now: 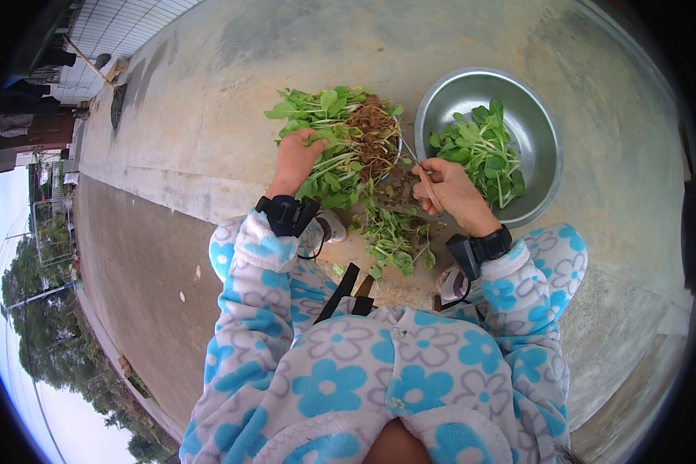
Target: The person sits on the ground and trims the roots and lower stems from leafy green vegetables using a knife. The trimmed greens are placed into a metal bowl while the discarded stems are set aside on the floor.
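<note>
A heap of leafy greens (330, 116), with brown soil (374, 130) clinging to the roots, lies in front of me on a container whose pale blue-white rim (399, 152) shows at the right. My left hand (297, 159) grips some of the leaves on the heap's left side, its fingers partly hidden among them. In my right hand (449, 188) is a small knife (428, 184) with a light brown handle; its thin blade points up-left towards the roots. Right of the heap stands a wide stainless steel basin (542, 174), holding cleaner greens (487, 151).
A pile of loose leaves and trimmings (394, 238) lies on the concrete floor (301, 52) between my shoes (332, 226). Loose soil is scattered near it. A long-handled broom (117, 107) leans by the tiled wall at the far left.
</note>
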Demonstrator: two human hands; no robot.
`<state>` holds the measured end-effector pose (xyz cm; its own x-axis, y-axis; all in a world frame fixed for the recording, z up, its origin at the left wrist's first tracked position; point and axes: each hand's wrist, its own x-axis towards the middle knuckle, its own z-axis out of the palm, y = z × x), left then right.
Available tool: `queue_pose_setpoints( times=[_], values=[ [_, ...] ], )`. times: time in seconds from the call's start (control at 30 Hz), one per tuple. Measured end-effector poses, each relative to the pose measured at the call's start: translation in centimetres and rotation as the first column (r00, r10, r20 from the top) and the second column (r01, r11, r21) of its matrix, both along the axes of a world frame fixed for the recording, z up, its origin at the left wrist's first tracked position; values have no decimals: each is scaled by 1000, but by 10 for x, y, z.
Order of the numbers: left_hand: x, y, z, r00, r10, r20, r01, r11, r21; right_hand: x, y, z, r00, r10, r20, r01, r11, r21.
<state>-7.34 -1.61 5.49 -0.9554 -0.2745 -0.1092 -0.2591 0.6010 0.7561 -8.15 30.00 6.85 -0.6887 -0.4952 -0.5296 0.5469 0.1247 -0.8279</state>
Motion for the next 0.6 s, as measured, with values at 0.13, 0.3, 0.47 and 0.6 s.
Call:
queue_pose_setpoints(
  times=[0.13,0.3,0.47,0.6],
  values=[
    [2,10,10,999,46,-5,-45,983,177,0,-1,-1,1000,6,16,-5,998,-59],
    [-5,18,24,999,5,-45,1,990,142,0,-5,-1,997,36,61,-25,985,-174],
    [-10,17,29,1000,28,0,-28,998,56,2,-8,-3,995,61,80,-45,981,-188],
    [-1,23,31,1000,23,-15,-20,981,192,3,-8,-9,984,102,143,-57,955,-292]
  ],
)
